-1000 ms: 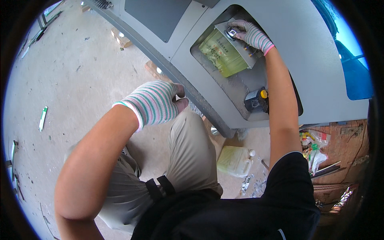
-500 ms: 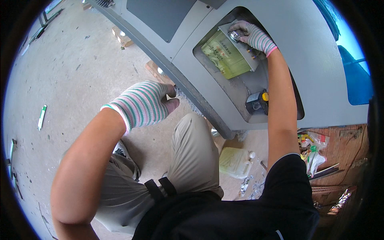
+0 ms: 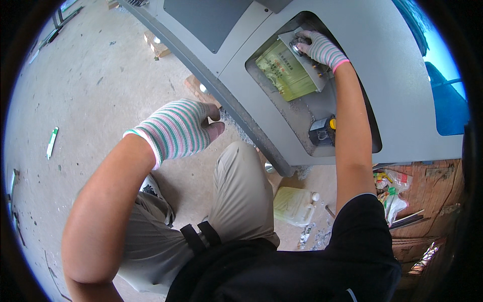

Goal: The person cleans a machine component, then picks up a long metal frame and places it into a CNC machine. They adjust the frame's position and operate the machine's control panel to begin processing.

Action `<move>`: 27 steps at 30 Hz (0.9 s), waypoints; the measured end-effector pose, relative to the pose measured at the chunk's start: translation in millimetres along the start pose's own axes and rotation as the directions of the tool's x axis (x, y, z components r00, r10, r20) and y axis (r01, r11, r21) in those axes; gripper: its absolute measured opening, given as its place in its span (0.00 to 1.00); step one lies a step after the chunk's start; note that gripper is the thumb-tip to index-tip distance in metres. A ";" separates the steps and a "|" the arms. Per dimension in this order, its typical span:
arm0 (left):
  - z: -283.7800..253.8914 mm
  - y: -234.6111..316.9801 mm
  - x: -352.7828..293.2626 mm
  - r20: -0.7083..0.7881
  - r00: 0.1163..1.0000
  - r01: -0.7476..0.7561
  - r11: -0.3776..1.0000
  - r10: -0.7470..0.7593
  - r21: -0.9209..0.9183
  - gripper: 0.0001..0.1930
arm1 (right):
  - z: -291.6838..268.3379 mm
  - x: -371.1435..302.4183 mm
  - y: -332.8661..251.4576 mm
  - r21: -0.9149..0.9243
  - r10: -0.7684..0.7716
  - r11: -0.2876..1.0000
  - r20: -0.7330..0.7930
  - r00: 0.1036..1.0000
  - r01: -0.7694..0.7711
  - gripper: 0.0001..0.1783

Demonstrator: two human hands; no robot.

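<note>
My right hand (image 3: 319, 49), in a striped knit glove, reaches into the recess of a grey machine panel. Its fingers are closed on a round shiny metal cap (image 3: 296, 46) on top of a translucent yellowish-green tank (image 3: 288, 72). Part of the cap is hidden by the fingers. My left hand (image 3: 177, 128), gloved the same way, hovers above the floor beside the machine's lower edge. Its fingers are bent, with a gap between thumb and forefinger, and nothing shows between them. Lower in the recess stands a dark bottle with a yellow cap (image 3: 322, 132), close to my right forearm.
A jug of pale yellow liquid (image 3: 294, 206) is on the floor by my knee. Wooden blocks (image 3: 197, 89) lie along the machine's base (image 3: 236, 118). A green and white strip (image 3: 52, 143) lies far left; plastic bags (image 3: 395, 201) and rods are at the right.
The view has shifted slightly. My right hand stays at the metal cap, with its fingers turned a little. The left hand keeps its bent pose.
</note>
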State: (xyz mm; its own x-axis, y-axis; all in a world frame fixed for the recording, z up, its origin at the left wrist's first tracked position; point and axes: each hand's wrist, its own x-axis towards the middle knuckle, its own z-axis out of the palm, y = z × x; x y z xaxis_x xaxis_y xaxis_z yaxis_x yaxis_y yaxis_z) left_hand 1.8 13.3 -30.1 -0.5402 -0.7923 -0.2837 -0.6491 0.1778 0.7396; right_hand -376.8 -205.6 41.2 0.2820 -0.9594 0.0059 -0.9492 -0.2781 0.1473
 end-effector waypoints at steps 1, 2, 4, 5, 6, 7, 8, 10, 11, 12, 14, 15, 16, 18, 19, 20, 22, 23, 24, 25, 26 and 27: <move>0.0 0.7 0.0 0.001 1.000 0.013 1.000 -0.013 -0.001 0.21 | 1.0 -0.2 -0.3 0.013 -0.001 1.000 -0.017 1.000 0.002 0.30; -0.3 1.2 -0.7 0.001 1.000 -0.001 1.000 0.001 0.007 0.21 | 1.6 -0.9 -0.6 0.019 0.016 1.000 -0.016 1.000 -0.016 0.30; -1.3 2.2 -2.2 -0.004 1.000 -0.017 1.000 0.017 0.018 0.22 | 0.4 -1.5 -1.6 0.224 0.140 0.961 0.106 0.985 -0.160 0.28; -1.1 3.3 -2.9 -0.007 1.000 -0.017 1.000 0.017 0.008 0.22 | -0.4 -1.4 -2.0 0.325 0.182 0.918 0.166 0.969 -0.228 0.27; -1.1 4.3 -3.4 -0.016 1.000 -0.017 1.000 0.016 -0.002 0.22 | -0.5 -2.1 -2.4 0.428 0.210 0.860 0.201 0.957 -0.278 0.24; -0.9 5.7 -3.9 -0.026 1.000 -0.016 1.000 0.016 -0.012 0.22 | -0.8 -0.6 -3.1 0.404 0.218 0.869 0.208 0.953 -0.287 0.25; -1.6 6.8 -3.7 -0.005 1.000 -0.015 1.000 0.015 -0.008 0.22 | -0.8 2.0 -4.2 0.390 0.221 0.873 0.220 0.950 -0.293 0.25; -3.1 9.3 -2.5 0.029 0.999 -0.024 1.000 0.023 0.002 0.22 | -0.4 5.6 -5.7 0.310 0.211 0.912 0.206 0.955 -0.269 0.27; -2.8 11.0 -1.7 0.044 0.999 -0.014 1.000 0.014 0.005 0.23 | -0.2 7.2 -6.7 0.242 0.197 0.941 0.182 0.963 -0.238 0.29; -2.4 12.4 -0.8 0.052 0.999 -0.014 1.000 0.013 0.012 0.23 | -0.1 8.1 -8.2 0.154 0.194 0.964 0.150 0.969 -0.217 0.31; -1.4 14.6 0.5 0.058 0.998 -0.015 1.000 0.014 0.014 0.23 | -1.0 8.3 -12.3 0.076 0.172 0.980 0.136 0.976 -0.184 0.34; -0.7 15.4 1.2 0.057 0.998 -0.016 1.000 0.016 0.009 0.24 | -2.0 7.8 -15.0 0.021 0.172 0.984 0.119 0.978 -0.175 0.35; 0.1 16.1 1.8 0.054 0.998 -0.014 1.000 0.014 0.007 0.24 | -2.9 7.3 -18.3 -0.003 0.192 0.981 0.117 0.974 -0.193 0.36; 1.5 17.1 3.1 0.060 0.998 -0.011 1.000 0.011 -0.001 0.25 | -4.2 6.2 -25.6 -0.066 0.242 0.970 0.098 0.965 -0.236 0.38; 1.8 17.6 3.6 0.061 0.998 -0.001 1.000 0.001 0.000 0.25 | -4.6 6.2 -29.1 -0.061 0.292 0.956 0.104 0.951 -0.287 0.38; 2.0 18.1 4.2 0.065 0.998 -0.008 1.000 0.008 -0.005 0.26 | -4.7 6.0 -32.0 -0.057 0.343 0.939 0.108 0.933 -0.339 0.39; 2.2 19.7 4.9 0.066 0.998 -0.013 1.000 0.013 -0.011 0.26 | -4.2 4.2 -34.7 -0.025 0.404 0.915 0.108 0.909 -0.403 0.41; 2.5 20.5 4.6 0.066 0.998 -0.006 1.000 0.006 0.002 0.26 | -3.3 2.3 -34.5 0.004 0.413 0.909 0.102 0.905 -0.416 0.41; 2.9 21.4 4.2 0.060 0.998 -0.003 1.000 0.002 0.013 0.26 | -2.5 0.3 -33.3 0.033 0.423 0.903 0.096 0.901 -0.428 0.42; 3.1 22.1 4.0 0.053 0.999 -0.001 1.000 0.000 0.026 0.25 | -2.0 -2.4 -31.0 0.039 0.392 0.917 0.102 0.914 -0.397 0.42; 3.1 22.8 4.1 0.058 0.998 -0.002 1.000 0.001 0.025 0.25 | -1.7 -5.7 -28.2 0.046 0.361 0.929 0.105 0.927 -0.367 0.43; 3.4 23.4 4.4 0.064 0.998 -0.002 1.000 0.000 0.025 0.25 | -1.1 -8.0 -25.8 0.040 0.346 0.935 0.111 0.932 -0.352 0.43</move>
State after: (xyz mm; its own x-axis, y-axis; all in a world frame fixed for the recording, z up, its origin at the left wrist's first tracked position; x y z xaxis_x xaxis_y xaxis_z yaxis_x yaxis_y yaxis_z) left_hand -17.6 15.9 -16.1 -0.5737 -0.7530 -0.3224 -0.6613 0.1935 0.7247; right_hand -354.4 -190.6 38.5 -0.0810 -0.9953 -0.0535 -0.9925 0.0756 0.0962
